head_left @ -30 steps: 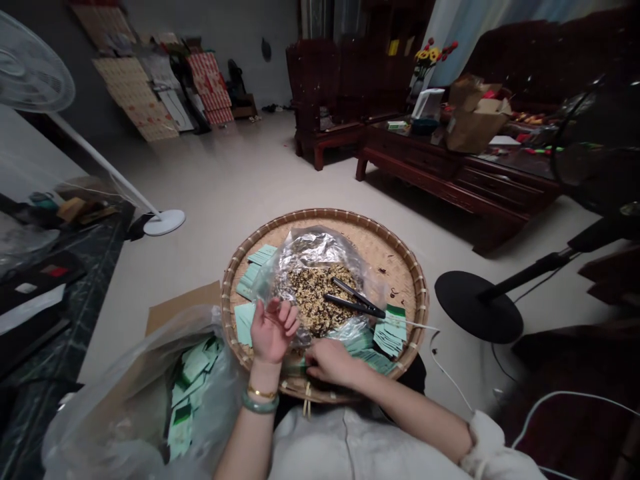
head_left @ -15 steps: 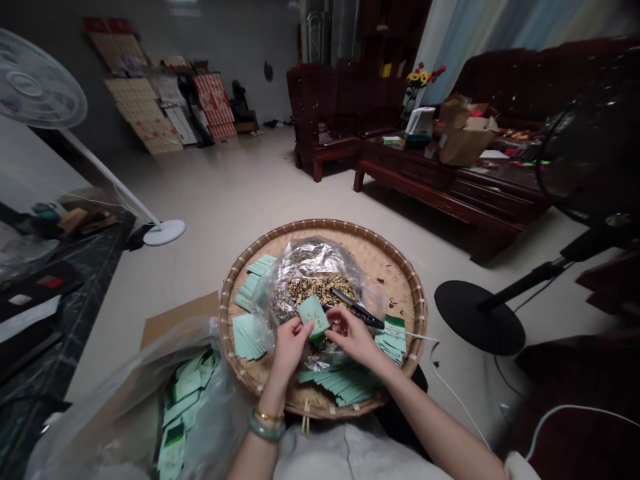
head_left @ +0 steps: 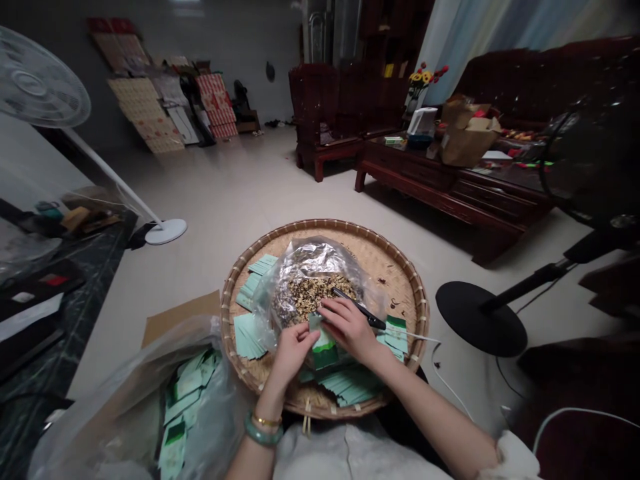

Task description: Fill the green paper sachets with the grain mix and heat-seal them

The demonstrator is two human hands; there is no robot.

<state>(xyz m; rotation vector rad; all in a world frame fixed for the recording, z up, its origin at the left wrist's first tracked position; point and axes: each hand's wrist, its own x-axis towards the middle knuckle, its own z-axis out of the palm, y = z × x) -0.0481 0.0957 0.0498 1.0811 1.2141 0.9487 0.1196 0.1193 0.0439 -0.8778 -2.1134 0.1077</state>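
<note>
A round woven basket tray rests on my lap. In its middle lies a crinkled foil and plastic bag holding a heap of dark and pale loose bits. My left hand and my right hand meet over the bag's near edge, both pinching one small green packet held upright between them. Black tongs lie across the heap, just beyond my right hand. Stacks of green packets lie around the bag inside the tray.
A clear plastic bag with more green packets sits at lower left beside brown cardboard. A white fan stands left, a black fan base right. A dark wooden table and chairs stand behind. A white cable trails off the tray.
My right hand came up from the tray's near rim to meet my left hand. Both took hold of a green packet, which has since turned from lying flat to standing upright.
</note>
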